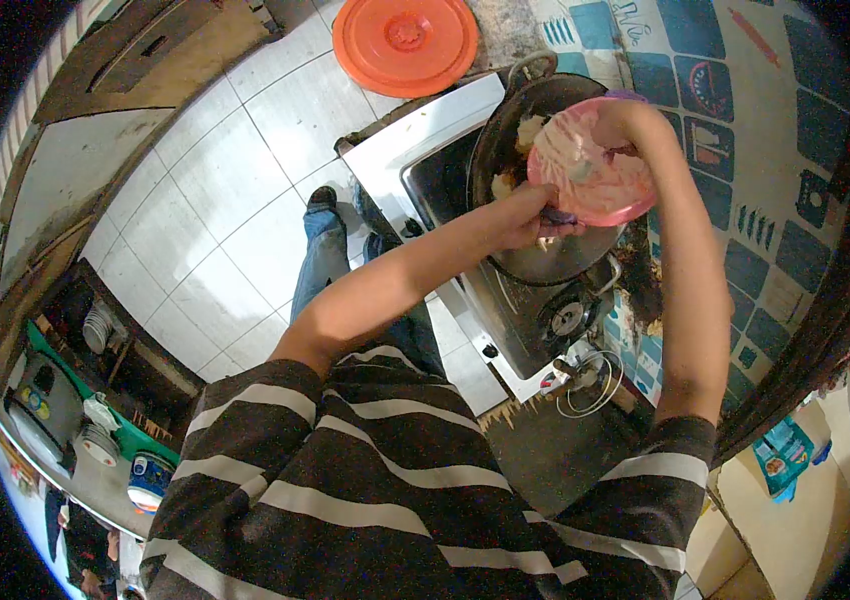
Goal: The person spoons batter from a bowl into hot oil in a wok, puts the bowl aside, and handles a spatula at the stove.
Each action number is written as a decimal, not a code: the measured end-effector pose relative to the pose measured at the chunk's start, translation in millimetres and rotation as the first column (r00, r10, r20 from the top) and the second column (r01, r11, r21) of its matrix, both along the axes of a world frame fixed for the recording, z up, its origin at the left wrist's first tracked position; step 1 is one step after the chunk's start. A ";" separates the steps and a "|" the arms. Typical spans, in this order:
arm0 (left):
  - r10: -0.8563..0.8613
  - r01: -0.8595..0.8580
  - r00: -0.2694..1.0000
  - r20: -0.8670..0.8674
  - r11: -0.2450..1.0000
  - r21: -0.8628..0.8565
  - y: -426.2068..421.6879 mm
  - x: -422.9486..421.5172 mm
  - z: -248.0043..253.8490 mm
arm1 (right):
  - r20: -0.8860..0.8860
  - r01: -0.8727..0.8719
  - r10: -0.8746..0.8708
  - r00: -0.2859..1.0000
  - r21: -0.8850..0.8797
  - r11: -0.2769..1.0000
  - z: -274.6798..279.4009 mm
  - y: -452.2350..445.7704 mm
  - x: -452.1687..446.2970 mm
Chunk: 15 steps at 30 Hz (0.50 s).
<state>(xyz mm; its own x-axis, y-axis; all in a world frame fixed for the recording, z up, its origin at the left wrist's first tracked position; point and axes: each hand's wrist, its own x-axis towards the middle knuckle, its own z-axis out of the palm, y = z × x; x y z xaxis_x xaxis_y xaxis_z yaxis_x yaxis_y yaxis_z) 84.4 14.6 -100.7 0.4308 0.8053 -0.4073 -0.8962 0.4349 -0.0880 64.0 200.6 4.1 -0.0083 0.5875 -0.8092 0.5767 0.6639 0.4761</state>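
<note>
Pink bowl [577, 183], one: we hold it over the pan [545, 265], left hand [531, 218] closed on its edge; right hand [615, 128] inside, finger spread we cannot tell.

1. Striped shirt [385, 480]: dark brown-black cloth crossed by pale grey bands, which bend where the cloth folds.
2. Left sleeve [245, 410] and right sleeve [660, 470], at either side of the shirt: loose, same stripes, ending near bare forearms.
3. Blue jeans [323, 255], past the shirt's hem: faded, lighter along one leg.
4. Footwear [322, 198], farthest from the shirt: dark, kind unclear.
</note>
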 end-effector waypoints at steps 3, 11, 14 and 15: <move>-0.006 0.006 1.000 -0.004 1.000 -0.022 -0.6 0.3 0.0 | -0.084 -0.143 0.135 0.987 -0.099 0.985 10.6 -7.5 -15.5; -0.102 0.102 0.992 -0.078 0.995 -0.002 -0.2 4.1 -3.8 | -0.258 -0.095 0.061 0.964 -0.124 0.988 15.6 -20.3 -41.5; -0.051 0.052 0.997 -0.055 0.999 0.007 -0.2 5.9 -6.6 | -0.270 -0.107 0.070 0.960 -0.127 0.986 22.7 -22.2 -48.3; -0.048 0.048 0.998 -0.032 0.999 -0.017 -0.4 3.9 -3.8 | -0.278 -0.111 0.071 0.958 -0.131 0.985 25.8 -23.1 -50.4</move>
<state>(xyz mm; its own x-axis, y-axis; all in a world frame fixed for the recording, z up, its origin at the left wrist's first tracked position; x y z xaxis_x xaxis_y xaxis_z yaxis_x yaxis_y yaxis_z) 88.3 14.3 -104.4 0.4549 0.7771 -0.4348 -0.8769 0.4760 -0.0666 13.6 177.6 29.9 -0.2869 0.4520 -0.8446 0.6048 0.7692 0.2062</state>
